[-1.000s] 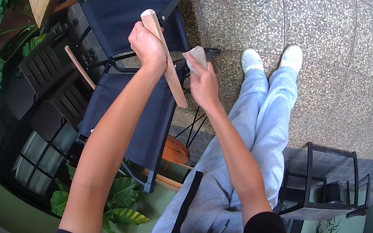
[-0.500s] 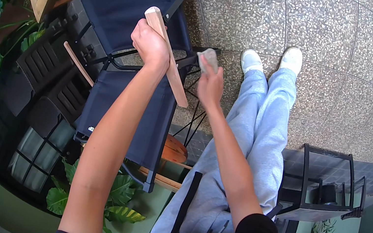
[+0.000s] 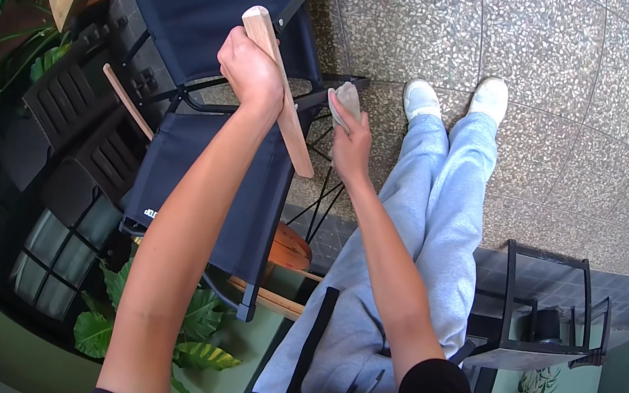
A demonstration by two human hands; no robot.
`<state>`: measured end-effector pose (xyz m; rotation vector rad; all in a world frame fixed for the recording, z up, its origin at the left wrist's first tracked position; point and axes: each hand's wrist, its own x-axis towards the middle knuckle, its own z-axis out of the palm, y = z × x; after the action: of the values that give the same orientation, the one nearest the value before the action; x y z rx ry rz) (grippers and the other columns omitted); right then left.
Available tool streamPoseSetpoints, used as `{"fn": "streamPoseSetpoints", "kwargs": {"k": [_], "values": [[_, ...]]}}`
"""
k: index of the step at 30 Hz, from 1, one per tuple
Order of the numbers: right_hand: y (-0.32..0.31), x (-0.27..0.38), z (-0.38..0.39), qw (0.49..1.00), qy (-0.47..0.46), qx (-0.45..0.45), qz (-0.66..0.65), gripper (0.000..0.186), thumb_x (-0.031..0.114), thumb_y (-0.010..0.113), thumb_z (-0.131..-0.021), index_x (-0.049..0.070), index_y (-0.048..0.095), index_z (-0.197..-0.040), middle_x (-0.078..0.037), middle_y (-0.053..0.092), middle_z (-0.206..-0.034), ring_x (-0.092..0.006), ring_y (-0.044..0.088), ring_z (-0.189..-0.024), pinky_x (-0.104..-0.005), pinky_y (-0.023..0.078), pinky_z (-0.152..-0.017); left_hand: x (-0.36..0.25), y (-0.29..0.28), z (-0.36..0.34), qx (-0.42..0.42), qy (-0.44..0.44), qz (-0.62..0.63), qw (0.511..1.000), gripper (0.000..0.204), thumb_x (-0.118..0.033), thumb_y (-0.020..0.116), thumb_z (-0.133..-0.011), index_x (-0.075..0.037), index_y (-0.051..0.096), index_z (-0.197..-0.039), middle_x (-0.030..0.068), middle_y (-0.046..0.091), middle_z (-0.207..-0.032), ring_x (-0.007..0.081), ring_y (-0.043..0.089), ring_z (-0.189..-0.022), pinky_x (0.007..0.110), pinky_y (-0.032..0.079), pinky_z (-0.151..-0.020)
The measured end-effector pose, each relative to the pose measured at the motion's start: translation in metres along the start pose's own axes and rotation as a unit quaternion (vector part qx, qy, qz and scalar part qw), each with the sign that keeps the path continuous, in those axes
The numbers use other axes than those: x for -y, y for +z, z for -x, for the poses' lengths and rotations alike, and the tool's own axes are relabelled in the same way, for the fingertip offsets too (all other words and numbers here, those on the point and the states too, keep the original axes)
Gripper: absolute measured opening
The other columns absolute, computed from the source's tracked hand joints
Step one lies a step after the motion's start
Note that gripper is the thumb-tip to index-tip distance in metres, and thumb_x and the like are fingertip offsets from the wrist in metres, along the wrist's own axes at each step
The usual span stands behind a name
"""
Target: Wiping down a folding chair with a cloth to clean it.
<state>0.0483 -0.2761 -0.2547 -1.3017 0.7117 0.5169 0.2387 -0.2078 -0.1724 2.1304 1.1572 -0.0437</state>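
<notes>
Above the blue folding chair (image 3: pixel 207 135), your left hand (image 3: pixel 248 71) is clenched around the wooden armrest (image 3: pixel 281 98), while just right of the chair your right hand (image 3: pixel 354 140) pinches a grey pad (image 3: pixel 345 105); a loosened fist could drop the armrest onto the frame.

Speckled terrazzo floor (image 3: pixel 589 68), potted plants (image 3: pixel 199 328)

Viewpoint: one head-worn fisheye, looking steeply down past the person's own forearms.
Facing: toward the speckled stone-tile floor (image 3: pixel 601 96) and the dark blue fabric folding chair (image 3: pixel 222 3).
Nearness: close to both arms; floor farther.
Distortion: straight edges bend at the rim; the dark corners are probably lens surround.
Shared ground: single view, no overlap.
</notes>
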Motion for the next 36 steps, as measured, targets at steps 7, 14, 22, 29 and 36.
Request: {"fn": "streamPoseSetpoints", "kwargs": {"k": [7, 14, 22, 29, 36], "values": [[-0.002, -0.017, -0.004, 0.999, 0.020, -0.013, 0.022, 0.056, -0.003, 0.051, -0.087, 0.025, 0.065, -0.133, -0.021, 0.054, -0.118, -0.0396, 0.058, -0.114, -0.0383, 0.045, -0.101, 0.001, 0.004, 0.003, 0.004, -0.010, 0.015, 1.000, 0.043, -0.025, 0.038, -0.096, 0.006, 0.064, -0.084, 0.0161, 0.068, -0.077, 0.0260, 0.066, -0.070, 0.041, 0.050, -0.069], [-0.012, -0.024, -0.006, 0.997, 0.016, -0.033, 0.063, 0.058, -0.004, 0.048, -0.085, 0.022, 0.065, -0.134, -0.024, 0.054, -0.125, -0.0351, 0.055, -0.119, -0.0363, 0.043, -0.103, 0.006, 0.003, -0.001, 0.005, 0.004, 0.009, 1.000, 0.043, -0.025, 0.037, -0.096, 0.005, 0.064, -0.082, 0.0153, 0.067, -0.076, 0.0258, 0.065, -0.069, 0.040, 0.049, -0.069], [-0.008, -0.013, -0.009, 1.000, 0.008, 0.024, -0.016, 0.064, -0.006, 0.047, -0.084, 0.023, 0.061, -0.139, -0.018, 0.051, -0.123, -0.0296, 0.056, -0.117, -0.0302, 0.039, -0.105, 0.005, 0.006, -0.001, 0.005, -0.004, 0.022, 1.000, 0.043, -0.025, 0.037, -0.096, 0.005, 0.065, -0.085, 0.0154, 0.068, -0.077, 0.0257, 0.066, -0.071, 0.040, 0.050, -0.070], [-0.019, -0.001, -0.001, 0.998, -0.041, -0.003, 0.050, 0.058, -0.002, 0.053, -0.087, 0.028, 0.063, -0.136, -0.022, 0.053, -0.112, -0.0409, 0.058, -0.106, -0.0404, 0.045, -0.100, 0.003, -0.001, -0.002, 0.003, 0.000, 0.008, 1.000, 0.043, -0.026, 0.037, -0.096, 0.006, 0.065, -0.086, 0.0164, 0.068, -0.078, 0.0257, 0.066, -0.071, 0.039, 0.050, -0.069], [-0.028, -0.006, 0.012, 0.985, -0.053, 0.021, 0.160, 0.058, -0.002, 0.054, -0.086, 0.029, 0.065, -0.133, -0.020, 0.051, -0.107, -0.0401, 0.057, -0.097, -0.0430, 0.047, -0.092, 0.001, 0.005, 0.001, 0.006, -0.002, 0.018, 1.000, 0.043, -0.025, 0.038, -0.095, 0.006, 0.065, -0.084, 0.0167, 0.068, -0.077, 0.0265, 0.066, -0.070, 0.040, 0.049, -0.069]]}}
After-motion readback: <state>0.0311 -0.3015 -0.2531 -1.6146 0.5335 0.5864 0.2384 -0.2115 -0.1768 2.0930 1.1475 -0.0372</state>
